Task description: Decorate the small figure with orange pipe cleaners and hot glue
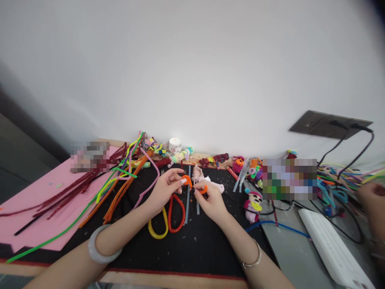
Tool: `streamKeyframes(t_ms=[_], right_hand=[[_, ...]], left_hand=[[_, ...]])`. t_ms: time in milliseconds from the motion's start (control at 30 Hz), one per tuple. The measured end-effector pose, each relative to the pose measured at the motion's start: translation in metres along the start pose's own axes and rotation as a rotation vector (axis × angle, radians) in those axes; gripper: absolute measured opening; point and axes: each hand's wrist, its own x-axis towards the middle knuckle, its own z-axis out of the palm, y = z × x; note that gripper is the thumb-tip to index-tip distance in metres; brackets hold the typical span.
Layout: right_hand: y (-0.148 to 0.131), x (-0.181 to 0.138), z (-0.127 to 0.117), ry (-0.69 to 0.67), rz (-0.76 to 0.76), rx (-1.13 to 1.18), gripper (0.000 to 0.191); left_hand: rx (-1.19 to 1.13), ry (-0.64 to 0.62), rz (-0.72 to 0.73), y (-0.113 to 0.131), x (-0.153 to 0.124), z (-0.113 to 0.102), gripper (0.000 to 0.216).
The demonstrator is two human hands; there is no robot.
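My left hand and my right hand are close together over the black mat. Between them is a short, bent orange pipe cleaner; the fingers of both hands pinch it, and part of it shows at my right fingers. Under my hands lie scissors with one yellow and one red handle loop, their blades mostly hidden. Translucent glue sticks rest beside the scissors. Just behind my right hand is a whitish-pink tool, perhaps a glue gun, partly covered by my fingers.
Loose pipe cleaners spread over pink sheets at left. A white round container and several fuzzy figures line the wall. At right are a pink-and-white doll, dark cables, a white power strip and another person's hand.
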Motion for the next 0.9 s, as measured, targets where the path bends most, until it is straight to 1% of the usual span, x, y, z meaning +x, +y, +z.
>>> streamKeyframes(t_ms=[133, 500, 667, 900], right_hand=[[0.000, 0.000, 0.000, 0.010, -0.005, -0.005, 0.011], [0.000, -0.001, 0.001, -0.012, 0.012, -0.028, 0.015], [-0.002, -0.001, 0.003, -0.022, 0.064, -0.012, 0.017], [-0.001, -0.001, 0.004, -0.022, 0.144, 0.052, 0.020]], left_hand=[[0.022, 0.027, 0.017, 0.001, -0.002, 0.002, 0.032], [0.003, 0.026, 0.010, 0.003, -0.009, 0.009, 0.035], [0.016, 0.026, -0.005, 0.004, -0.010, 0.011, 0.038], [-0.006, 0.026, -0.063, 0.005, -0.012, 0.013, 0.040]])
